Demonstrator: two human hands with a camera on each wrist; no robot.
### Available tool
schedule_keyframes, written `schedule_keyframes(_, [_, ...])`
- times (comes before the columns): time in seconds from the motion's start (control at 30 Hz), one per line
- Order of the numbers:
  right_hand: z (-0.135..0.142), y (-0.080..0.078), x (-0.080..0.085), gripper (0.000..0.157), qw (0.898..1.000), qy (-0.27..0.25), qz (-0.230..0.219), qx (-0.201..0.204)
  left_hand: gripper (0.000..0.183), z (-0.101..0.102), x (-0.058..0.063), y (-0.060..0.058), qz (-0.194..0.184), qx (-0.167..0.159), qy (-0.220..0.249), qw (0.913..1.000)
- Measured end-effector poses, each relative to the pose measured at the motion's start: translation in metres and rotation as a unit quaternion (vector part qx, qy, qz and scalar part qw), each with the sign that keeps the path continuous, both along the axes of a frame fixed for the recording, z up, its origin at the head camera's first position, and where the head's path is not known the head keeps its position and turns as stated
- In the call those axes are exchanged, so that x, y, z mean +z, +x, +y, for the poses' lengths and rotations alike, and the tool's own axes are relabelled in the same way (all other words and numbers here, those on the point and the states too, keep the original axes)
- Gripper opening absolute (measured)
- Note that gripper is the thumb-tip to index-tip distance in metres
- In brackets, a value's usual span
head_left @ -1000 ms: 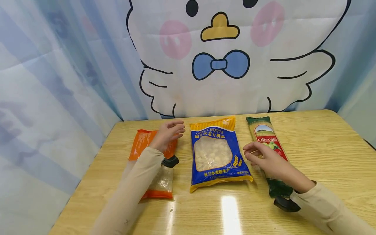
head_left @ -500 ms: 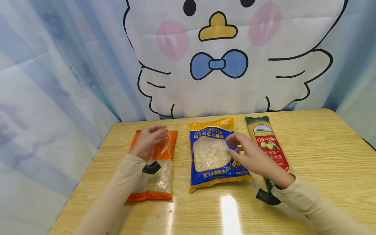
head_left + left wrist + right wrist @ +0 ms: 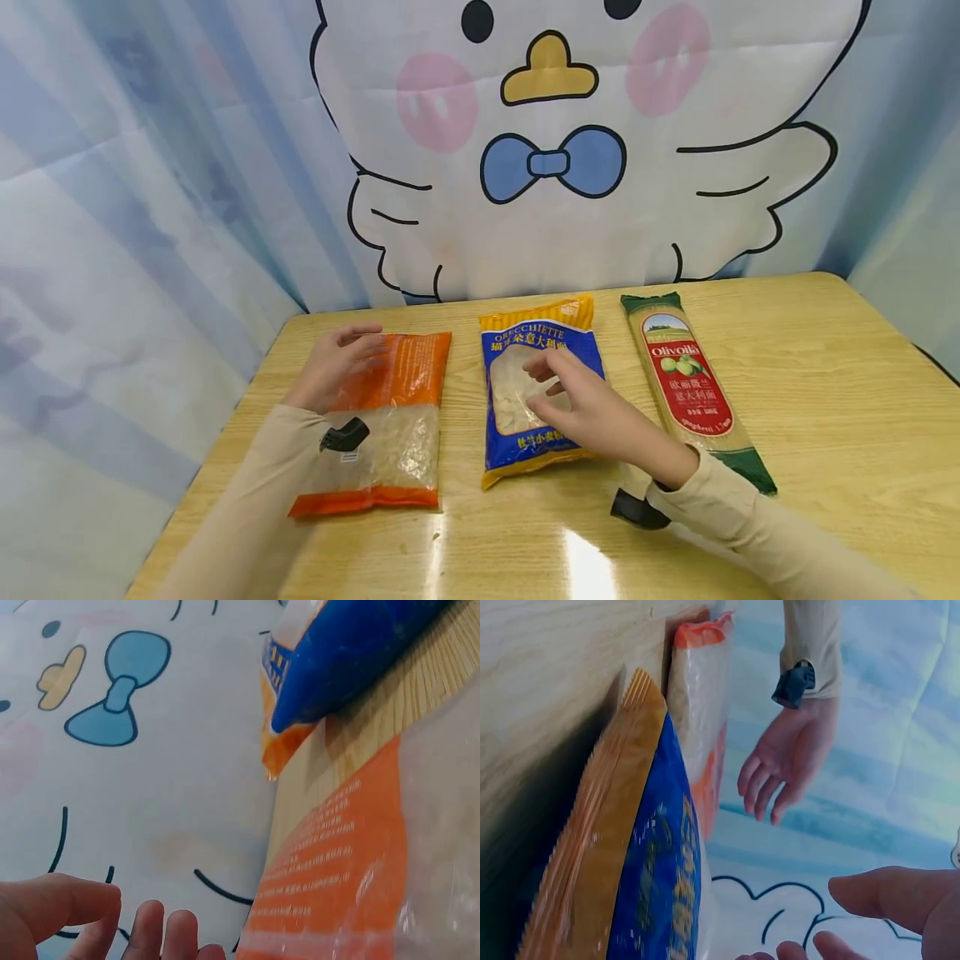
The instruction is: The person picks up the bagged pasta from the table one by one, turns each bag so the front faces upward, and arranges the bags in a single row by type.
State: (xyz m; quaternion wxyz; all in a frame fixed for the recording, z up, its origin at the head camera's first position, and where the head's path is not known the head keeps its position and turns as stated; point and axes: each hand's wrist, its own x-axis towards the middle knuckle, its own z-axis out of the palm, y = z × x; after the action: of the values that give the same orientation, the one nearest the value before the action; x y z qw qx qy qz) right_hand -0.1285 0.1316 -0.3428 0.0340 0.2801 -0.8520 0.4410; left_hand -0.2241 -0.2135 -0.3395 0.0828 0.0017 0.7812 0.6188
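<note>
My left hand hovers over the left part of an orange-and-clear plastic bag, fingers loosely bent with nothing in them. In the left wrist view, its fingers show at the bottom, beside the bag's orange printed end. Over the right side of a blue-and-yellow bag of orecchiette pasta, my right hand hangs with thumb and fingers apart, holding nothing. That hand hides part of the bag's clear window. In the right wrist view, the thumb shows apart from the pasta bag.
A green-ended pack of spaghetti with a red label lies slanted to the right of the orecchiette. All three packs lie on a light wooden table. Behind its far edge hangs a curtain with a cartoon bird.
Both hands have moved left: the left from the orange bag's right side to its left, the right from the spaghetti to over the orecchiette. The packs stay lying where they were.
</note>
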Motion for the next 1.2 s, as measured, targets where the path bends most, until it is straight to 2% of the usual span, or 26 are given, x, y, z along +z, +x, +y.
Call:
schedule_keyframes(0.13, [-0.011,0.002,-0.002,0.027,1.000,-0.001,0.006,0.019,0.048,-0.012,0.001,0.002,0.003,0.009,-0.004,0.9999])
schedule_keyframes(0.3, [-0.024,0.004,-0.004,0.025,0.999,-0.004,0.013,0.046,0.055,-0.030,0.000,0.004,0.012,0.001,-0.035,0.9993])
schedule_keyframes(0.7, [-0.052,0.010,-0.008,0.041,0.995,0.045,-0.060,0.071,0.062,-0.069,-0.004,0.008,0.009,0.011,-0.041,0.9990])
schedule_keyframes(1.03, [-0.072,0.015,-0.019,0.046,0.991,0.041,-0.086,0.092,0.057,-0.085,-0.016,0.003,0.004,0.029,-0.051,0.9983])
schedule_keyframes(1.2, [-0.081,0.018,-0.021,0.055,0.986,0.062,-0.127,0.092,0.061,-0.089,-0.024,0.000,-0.014,0.024,-0.045,0.9986])
